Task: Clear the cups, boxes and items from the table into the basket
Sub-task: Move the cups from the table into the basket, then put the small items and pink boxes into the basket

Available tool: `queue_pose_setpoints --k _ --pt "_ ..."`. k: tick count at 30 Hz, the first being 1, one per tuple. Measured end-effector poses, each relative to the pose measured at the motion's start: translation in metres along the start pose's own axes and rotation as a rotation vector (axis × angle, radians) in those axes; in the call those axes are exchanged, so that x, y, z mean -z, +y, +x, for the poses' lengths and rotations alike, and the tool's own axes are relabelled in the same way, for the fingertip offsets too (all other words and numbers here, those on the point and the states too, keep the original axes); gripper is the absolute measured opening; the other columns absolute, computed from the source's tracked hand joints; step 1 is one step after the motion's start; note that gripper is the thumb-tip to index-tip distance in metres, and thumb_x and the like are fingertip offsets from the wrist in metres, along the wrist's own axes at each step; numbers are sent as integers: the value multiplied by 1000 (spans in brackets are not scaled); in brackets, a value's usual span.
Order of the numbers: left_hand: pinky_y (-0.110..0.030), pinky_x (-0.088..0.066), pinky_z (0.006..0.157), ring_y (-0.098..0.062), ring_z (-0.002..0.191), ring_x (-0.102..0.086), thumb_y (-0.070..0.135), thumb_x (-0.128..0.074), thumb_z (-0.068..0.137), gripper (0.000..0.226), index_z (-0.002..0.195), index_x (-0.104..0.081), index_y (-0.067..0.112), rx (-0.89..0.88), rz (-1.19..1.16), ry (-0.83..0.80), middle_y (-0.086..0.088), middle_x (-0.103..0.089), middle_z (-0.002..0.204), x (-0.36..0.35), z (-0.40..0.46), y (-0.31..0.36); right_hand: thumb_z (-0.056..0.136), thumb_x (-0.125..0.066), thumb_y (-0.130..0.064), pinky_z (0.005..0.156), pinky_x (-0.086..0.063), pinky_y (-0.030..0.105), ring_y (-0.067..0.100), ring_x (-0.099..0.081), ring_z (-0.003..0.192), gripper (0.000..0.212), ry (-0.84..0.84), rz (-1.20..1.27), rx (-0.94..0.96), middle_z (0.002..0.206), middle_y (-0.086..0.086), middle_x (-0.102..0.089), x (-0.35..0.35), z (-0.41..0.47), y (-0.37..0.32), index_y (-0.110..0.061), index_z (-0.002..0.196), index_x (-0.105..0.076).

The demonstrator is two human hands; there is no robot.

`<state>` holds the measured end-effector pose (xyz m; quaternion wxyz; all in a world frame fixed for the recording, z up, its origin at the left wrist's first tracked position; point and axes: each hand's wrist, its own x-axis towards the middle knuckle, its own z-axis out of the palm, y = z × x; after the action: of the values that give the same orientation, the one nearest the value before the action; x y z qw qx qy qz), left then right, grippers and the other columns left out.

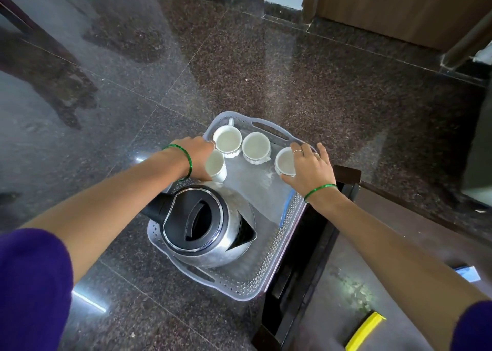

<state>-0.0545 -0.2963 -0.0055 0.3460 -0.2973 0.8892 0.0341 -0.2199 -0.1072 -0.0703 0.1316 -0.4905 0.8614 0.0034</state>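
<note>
Head view looks down on a pale perforated basket [269, 268] on the dark floor, long axis running from 7 toward 1 o'clock, with a steel kettle [210, 225] at its near end, spout toward 3 o'clock. Both arms reach forward: the left hand [195, 159] curls around a white cup [215, 164] inside the basket's 10 o'clock side, the right hand [308, 167] wraps another cup [284, 161] at 2 o'clock. Two more upright cups [228, 139] [256, 147] sit between them along the far end

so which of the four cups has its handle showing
The cup at the far left corner of the basket: its handle points away toward the rim. The other three show none, two being covered by the left hand and right hand.
</note>
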Motion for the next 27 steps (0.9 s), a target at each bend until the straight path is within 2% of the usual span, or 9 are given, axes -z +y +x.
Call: queue_pose_setpoints --k 6,11,15,18,20,23,25,27 --pt "-39 -47 88 -37 111 -57 59 -76 67 83 126 -47 9 15 -148 4 -18 -57 123 -13 5 -3 84 -62 -41 118 -9 43 31 -54 118 78 -22 13 12 137 12 -45 -2 -2 2 -7 143 -25" --pt "-36 -44 95 -33 118 -54 53 -80 67 80 126 -52 7 27 -237 -6 -14 -55 130 -14 7 0 85 -62 -35 118 -9 44 30 -50 124 83 -47 43 25 142 9 -37 -2 -6 5 -8 147 -15" --pt "-35 -45 96 -32 115 -55 50 -78 72 72 123 -53 5 36 -225 -29 -15 -57 127 -11 4 -1 86 -63 -27 113 -24 43 35 -42 127 78 -8 190 56 142 11 -30 1 -17 10 -7 147 -19" --pt "-39 -47 95 -32 112 -56 52 -76 74 71 126 -54 10 65 -205 -16 -12 -60 123 1 -4 -3 89 -59 -26 111 -27 43 36 -39 127 70 34 237 80 146 12 -25 4 -31 15 -7 146 -22" --pt "-42 -47 95 -34 115 -55 46 -75 77 67 129 -51 10 69 -226 77 -14 -58 126 12 -11 0 91 -56 -24 110 -29 43 36 -36 129 67 67 245 100 151 13 -20 8 -42 18 -8 146 -23" --pt "-49 -42 102 -38 125 -48 35 -69 85 69 142 -38 12 45 -325 307 -15 -43 142 33 -28 22 90 -55 -20 110 -30 46 37 -30 133 65 146 296 87 156 14 -11 16 -61 28 -10 147 -25" --pt "-52 -43 99 -39 126 -46 32 -63 89 69 147 -31 15 -8 -338 462 -13 -37 145 48 -40 47 90 -54 -19 110 -28 46 35 -29 136 65 191 337 51 157 12 -7 20 -77 40 -13 147 -24" --pt "-53 -44 95 -38 124 -46 27 -60 91 64 147 -32 15 -96 -336 616 -12 -36 145 62 -52 81 90 -54 -19 111 -27 46 35 -30 136 64 219 355 4 158 12 -6 24 -94 58 -15 147 -25"
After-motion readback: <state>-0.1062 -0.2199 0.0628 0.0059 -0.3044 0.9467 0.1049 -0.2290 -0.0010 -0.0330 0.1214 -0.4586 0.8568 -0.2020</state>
